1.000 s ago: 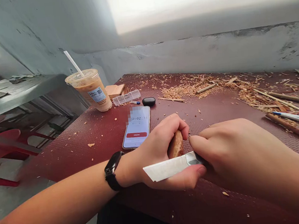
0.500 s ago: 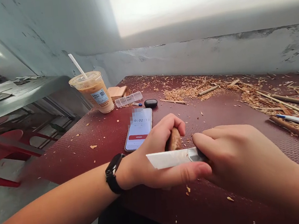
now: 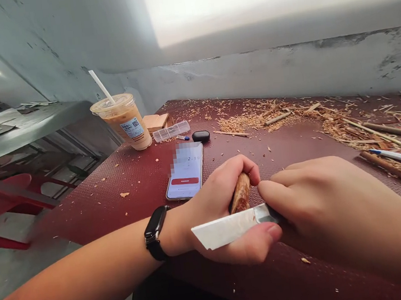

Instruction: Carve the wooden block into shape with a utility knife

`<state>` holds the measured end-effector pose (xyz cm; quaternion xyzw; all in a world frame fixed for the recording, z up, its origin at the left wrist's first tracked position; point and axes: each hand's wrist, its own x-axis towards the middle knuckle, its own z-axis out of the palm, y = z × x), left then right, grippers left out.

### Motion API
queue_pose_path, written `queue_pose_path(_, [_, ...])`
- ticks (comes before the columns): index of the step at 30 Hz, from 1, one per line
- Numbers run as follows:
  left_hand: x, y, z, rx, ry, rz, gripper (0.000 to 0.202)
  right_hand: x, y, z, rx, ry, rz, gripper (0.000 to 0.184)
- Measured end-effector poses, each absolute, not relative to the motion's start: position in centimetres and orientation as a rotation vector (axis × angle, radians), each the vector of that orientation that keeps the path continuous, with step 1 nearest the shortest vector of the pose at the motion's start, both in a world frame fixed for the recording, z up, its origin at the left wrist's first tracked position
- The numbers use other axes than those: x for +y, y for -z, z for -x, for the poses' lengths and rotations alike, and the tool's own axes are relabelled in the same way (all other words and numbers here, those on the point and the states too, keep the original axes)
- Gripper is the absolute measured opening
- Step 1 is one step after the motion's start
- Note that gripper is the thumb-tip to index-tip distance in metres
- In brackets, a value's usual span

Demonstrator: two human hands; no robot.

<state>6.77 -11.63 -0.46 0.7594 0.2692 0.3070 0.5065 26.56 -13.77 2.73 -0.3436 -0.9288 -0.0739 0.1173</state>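
My left hand is closed around a short brown piece of wood, with its thumb lying under a flat steel knife blade. My right hand grips the knife at its handle end, fingers curled, and the blade points left across the wood. Both hands hover just over the near part of the dark red table. A black watch sits on my left wrist.
A phone with a lit timer screen lies beyond my left hand. Farther back stand an iced coffee cup with a straw, a clear plastic box, a black earbud case and wood blocks. Shavings, sticks and pens cover the right side.
The blade tilted up then back down against the wood, and my left hand turned the piece slightly more upright. A few chips dropped onto the table.
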Motion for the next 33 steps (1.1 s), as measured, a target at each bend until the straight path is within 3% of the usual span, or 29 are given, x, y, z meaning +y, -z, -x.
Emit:
queue_pose_path(9, [-11.5,1.0,-6.7,0.572,-0.756,-1.753,0.048,-14.0,-2.5,-26.4,-2.626,0.229,1.069,0.027])
queue_pose_path(16, [-12.3,0.7,-6.5,0.600,-0.815,-1.669,0.032,-14.6,-1.8,-26.1,-2.589,0.306,1.165,0.027])
queue_pose_path(25, [-11.4,0.1,-6.1,0.525,-0.604,-1.752,0.074,-13.8,-3.1,-26.6,-2.643,0.211,1.126,0.020])
queue_pose_path(31, [-12.2,-0.4,-6.1,0.690,-0.655,-1.657,0.062,-13.7,-2.7,-26.6,-2.628,0.249,1.212,0.014])
queue_pose_path(33, [-12.3,-0.4,-6.1,0.633,-0.674,-1.619,0.073,-13.8,-2.6,-26.6,-2.594,0.277,1.245,0.012])
